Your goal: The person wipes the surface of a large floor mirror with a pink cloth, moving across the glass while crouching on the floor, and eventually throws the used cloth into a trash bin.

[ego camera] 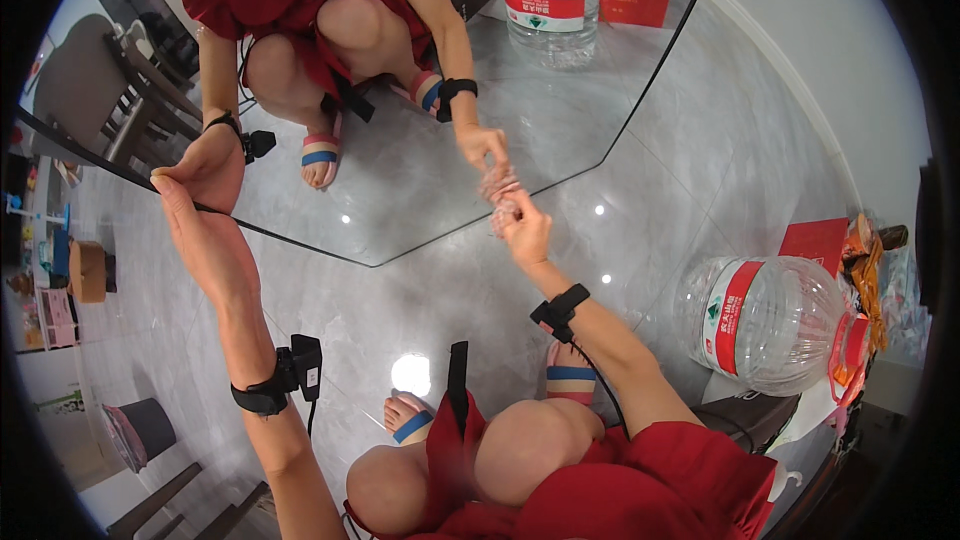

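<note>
A large frameless mirror with a thin dark edge and angled corners stands before me, reflecting my arms, knees and red clothing. My left hand holds its lower left edge, thumb against the glass; the other fingers are mostly hidden. Pinched in my right hand is a small crumpled pinkish cloth, pressed to the glass near the lower right edge and meeting its own reflection. The cloth looks slightly blurred. Each wrist wears a black strap with a small device, the left device and the right device, both trailing cables.
To the right, a big clear water bottle with a red cap stands by a red box and snack packages. A grey bin is at lower left, near shelves. Grey tiles cover the floor around my striped sandals.
</note>
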`<action>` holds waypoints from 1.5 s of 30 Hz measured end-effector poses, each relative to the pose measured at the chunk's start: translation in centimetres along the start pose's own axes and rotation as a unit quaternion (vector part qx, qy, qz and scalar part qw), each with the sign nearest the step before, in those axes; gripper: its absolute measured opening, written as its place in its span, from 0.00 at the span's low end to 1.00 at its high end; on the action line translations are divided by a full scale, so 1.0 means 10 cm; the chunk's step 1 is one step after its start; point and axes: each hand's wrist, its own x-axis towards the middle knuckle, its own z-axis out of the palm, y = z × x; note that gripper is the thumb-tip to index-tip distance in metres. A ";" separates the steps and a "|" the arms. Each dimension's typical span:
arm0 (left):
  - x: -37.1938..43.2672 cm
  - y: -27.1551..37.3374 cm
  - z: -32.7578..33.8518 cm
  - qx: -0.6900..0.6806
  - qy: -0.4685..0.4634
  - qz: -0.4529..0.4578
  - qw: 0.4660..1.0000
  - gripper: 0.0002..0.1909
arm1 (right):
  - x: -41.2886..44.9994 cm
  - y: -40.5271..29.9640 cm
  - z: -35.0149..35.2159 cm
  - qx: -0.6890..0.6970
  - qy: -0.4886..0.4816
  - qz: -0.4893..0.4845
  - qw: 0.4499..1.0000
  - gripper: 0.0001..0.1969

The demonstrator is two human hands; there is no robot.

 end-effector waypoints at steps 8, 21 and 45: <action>0.01 0.01 0.00 -0.020 -0.019 -0.023 0.999 0.38 | 0.12 0.16 -0.19 -0.021 -0.023 0.046 0.998 0.07; 0.01 -0.03 -0.02 -0.022 0.011 -0.007 1.000 0.34 | 0.15 0.20 -0.08 -0.030 0.032 0.002 0.999 0.07; -0.02 0.03 0.01 -0.004 -0.012 -0.012 1.000 0.35 | 0.13 0.42 -0.05 -0.054 0.041 0.067 0.995 0.04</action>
